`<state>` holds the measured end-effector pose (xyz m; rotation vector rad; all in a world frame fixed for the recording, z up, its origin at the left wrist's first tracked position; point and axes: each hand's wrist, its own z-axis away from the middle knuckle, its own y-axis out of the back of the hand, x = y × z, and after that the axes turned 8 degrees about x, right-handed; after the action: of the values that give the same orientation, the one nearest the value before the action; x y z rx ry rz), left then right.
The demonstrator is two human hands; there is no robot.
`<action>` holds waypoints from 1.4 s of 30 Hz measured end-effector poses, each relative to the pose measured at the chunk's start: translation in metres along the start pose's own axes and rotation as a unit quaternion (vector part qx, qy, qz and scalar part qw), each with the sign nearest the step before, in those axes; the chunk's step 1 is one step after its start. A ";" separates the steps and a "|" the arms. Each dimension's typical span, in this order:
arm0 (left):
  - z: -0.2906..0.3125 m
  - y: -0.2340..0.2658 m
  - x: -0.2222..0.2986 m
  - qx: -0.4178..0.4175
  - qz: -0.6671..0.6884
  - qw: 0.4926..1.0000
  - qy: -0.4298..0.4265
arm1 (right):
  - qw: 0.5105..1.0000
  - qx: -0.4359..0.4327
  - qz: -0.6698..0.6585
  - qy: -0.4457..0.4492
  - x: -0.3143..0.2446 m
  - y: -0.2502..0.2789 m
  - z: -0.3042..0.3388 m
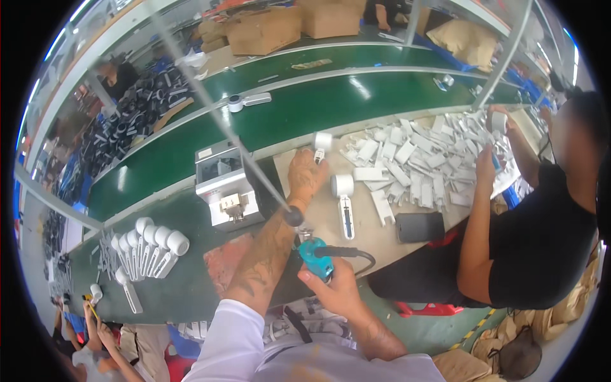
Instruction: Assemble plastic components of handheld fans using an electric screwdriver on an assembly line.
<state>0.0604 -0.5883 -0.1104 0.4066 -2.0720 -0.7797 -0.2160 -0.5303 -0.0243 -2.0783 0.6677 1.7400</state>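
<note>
My left hand (pixel 309 173) reaches forward over the bench, its fingers closed around a white round-headed handheld device (pixel 323 141); part of the handle is hidden by the hand. Nearer to me, my right hand (pixel 335 288) grips a teal electric screwdriver (pixel 316 256) with a black cable. The tool's tip points away from me, beside my left forearm. Just right of my left hand lies another white device (pixel 344 204), its narrow handle showing a dark slot.
White plastic handle shells (pixel 414 156) lie heaped at right, near a black rectangular tray (pixel 420 227). A boxy machine (pixel 226 184) stands left; several round-headed devices (pixel 149 245) are lined up beyond it. A thin rod ends in a dark ball (pixel 293 216). A co-worker (pixel 534 229) sits right.
</note>
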 end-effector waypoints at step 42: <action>0.173 0.251 -0.090 -0.032 0.055 0.992 -0.111 | 0.979 -0.034 -0.134 0.152 0.017 -0.195 -0.144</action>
<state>-0.0297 -0.2853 -0.0750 0.1749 -2.2482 -0.8543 0.0128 -0.4495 -0.0210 -2.3813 0.3881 1.3296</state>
